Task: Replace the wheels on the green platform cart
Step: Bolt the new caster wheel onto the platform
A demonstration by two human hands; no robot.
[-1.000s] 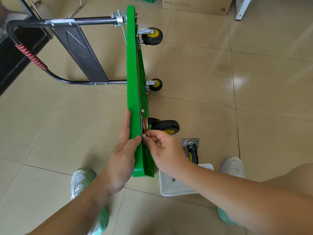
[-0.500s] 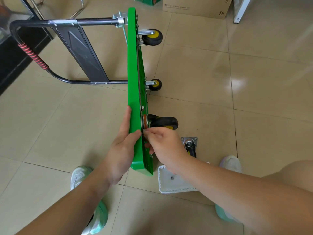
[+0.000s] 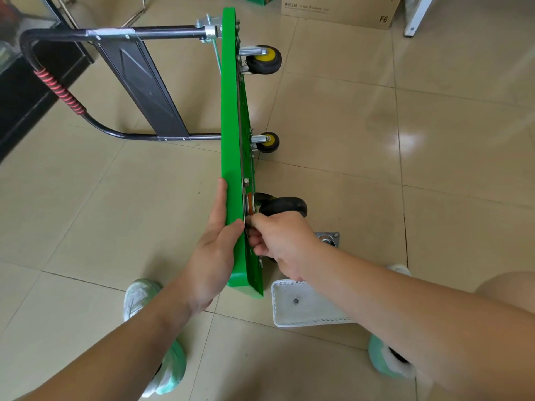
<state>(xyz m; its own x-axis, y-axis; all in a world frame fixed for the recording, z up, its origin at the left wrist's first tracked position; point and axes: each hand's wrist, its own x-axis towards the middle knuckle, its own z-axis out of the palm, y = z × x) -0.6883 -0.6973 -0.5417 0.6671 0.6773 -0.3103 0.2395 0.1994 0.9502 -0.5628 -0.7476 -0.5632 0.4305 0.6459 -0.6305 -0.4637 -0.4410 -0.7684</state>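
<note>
The green platform cart (image 3: 231,117) stands on its long edge on the tiled floor (image 3: 434,140), its underside turned to the right and its black folding handle (image 3: 95,82) lying out to the left. Three wheels show on the underside: a yellow-hubbed wheel (image 3: 264,59) near the far end, a smaller-looking yellow-hubbed wheel (image 3: 267,142) about midway, and a black caster (image 3: 282,206) close to the near end, seated against the deck on an orange-ringed swivel.

The left hand (image 3: 214,250) clasps the near part of the deck's upper edge, fingers laid flat along the top face and thumb hooked over onto the underside. The right hand (image 3: 282,241) is at the caster's mounting plate just below the swivel, fingertips pinched narrow on something small at the plate; what it is cannot be made out.

Just beside the right wrist a loose caster (image 3: 328,238) with a square steel plate lies on the floor. Nearer still, a white perforated tray (image 3: 289,285) sits beside the cart's near corner, with one small nut (image 3: 295,301) in it. Pale green shoes (image 3: 144,296) flank the scene, and a cardboard box (image 3: 341,10) lies at the far edge.
</note>
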